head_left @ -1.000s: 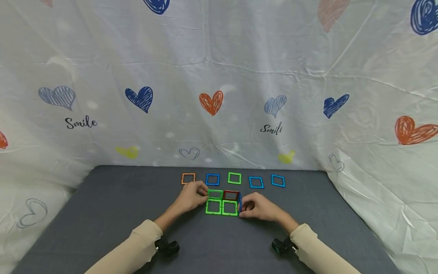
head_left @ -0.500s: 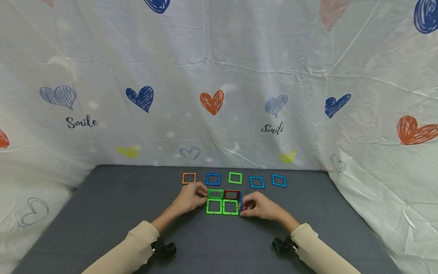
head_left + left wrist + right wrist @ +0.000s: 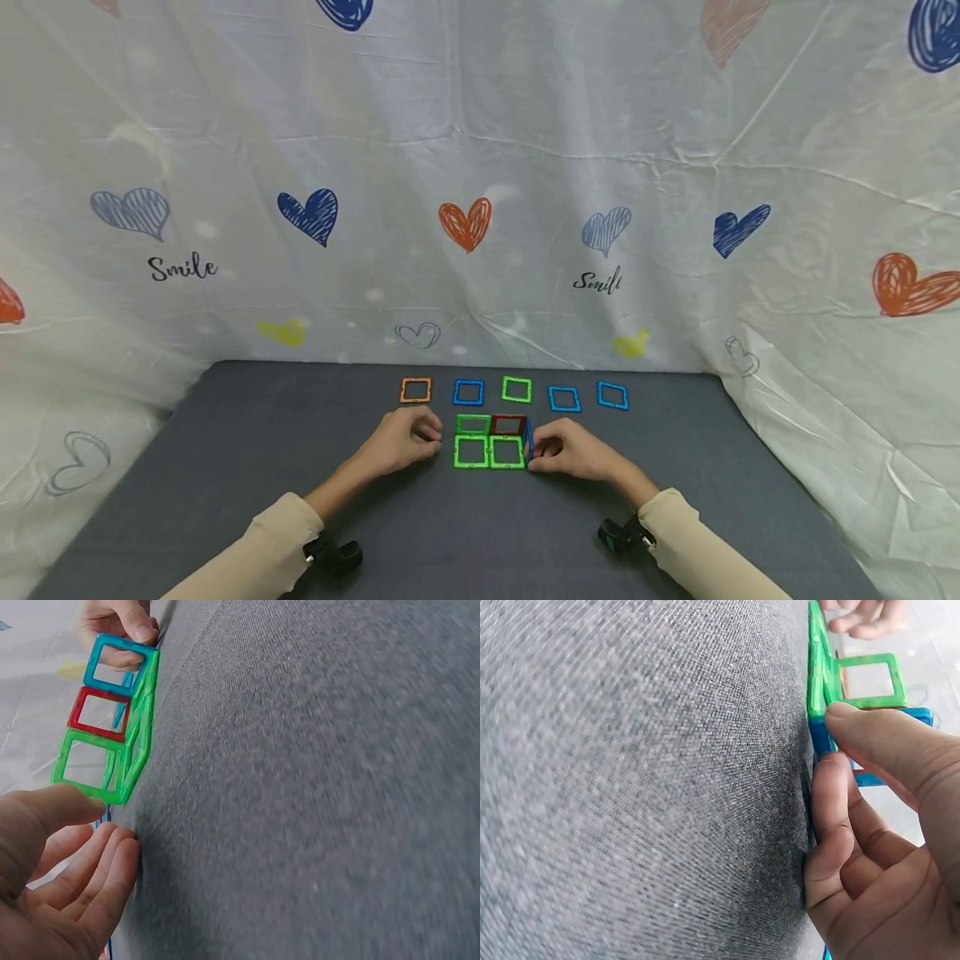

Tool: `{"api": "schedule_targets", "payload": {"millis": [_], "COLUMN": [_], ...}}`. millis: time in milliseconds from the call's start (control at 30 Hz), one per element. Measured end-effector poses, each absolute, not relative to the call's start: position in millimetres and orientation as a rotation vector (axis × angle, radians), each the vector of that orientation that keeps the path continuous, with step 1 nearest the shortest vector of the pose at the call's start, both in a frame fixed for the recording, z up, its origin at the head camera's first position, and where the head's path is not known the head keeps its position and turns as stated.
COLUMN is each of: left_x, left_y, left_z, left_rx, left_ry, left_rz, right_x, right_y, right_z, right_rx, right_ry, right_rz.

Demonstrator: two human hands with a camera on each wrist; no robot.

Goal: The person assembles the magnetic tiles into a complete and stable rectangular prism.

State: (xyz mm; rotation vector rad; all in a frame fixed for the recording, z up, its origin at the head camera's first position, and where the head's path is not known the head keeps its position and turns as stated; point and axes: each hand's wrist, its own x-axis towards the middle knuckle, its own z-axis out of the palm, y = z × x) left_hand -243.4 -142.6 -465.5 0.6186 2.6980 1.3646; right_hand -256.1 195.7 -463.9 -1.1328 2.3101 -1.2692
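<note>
Between the left hand and right hand lies a flat green pair, backed by a green wall and red wall, with a blue wall right at the right fingertips. Right thumb and fingers curl close together on that blue wall's edge; the left hand, loosely parted, holds nothing, just beside the green wall. Careful now: a tug on release could tip the blue wall or drag the red one askew, and a left-hand nudge could shift the green. Containers? None on show, just a half-walled corner, unwalled towards the left hand. Beyond the fingers runs a row of five loose squares on the grey table, then a curtain.
</note>
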Motion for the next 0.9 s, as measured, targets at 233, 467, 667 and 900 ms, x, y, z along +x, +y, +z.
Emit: {"api": "schedule_targets", "payload": {"millis": [233,467,667,900], "left_x": [-244.8,-246.5,-242.8,-238.6], "left_y": [-156.5,-167.4,-166.2,-148.4], "left_z": [-461.0,-460.2,-461.0,-463.7], "left_rx": [0.652,0.633,0.643,0.674], "left_ry": [2.701,2.724,2.728,2.710], "left_rz": [1.350,1.346,1.342,1.321], "right_x": [-255.9,-255.6,-256.7,-255.9], "right_y": [195.7,194.2,194.2,194.9], "right_z": [-462.9,-463.7,-466.5,-468.2], "right_rx": [-1.143,-1.097,-1.117,-1.145], "right_ry": [2.304,2.321,2.333,2.330], "right_rz": [-1.282,-1.271,-1.251,-1.259]}}
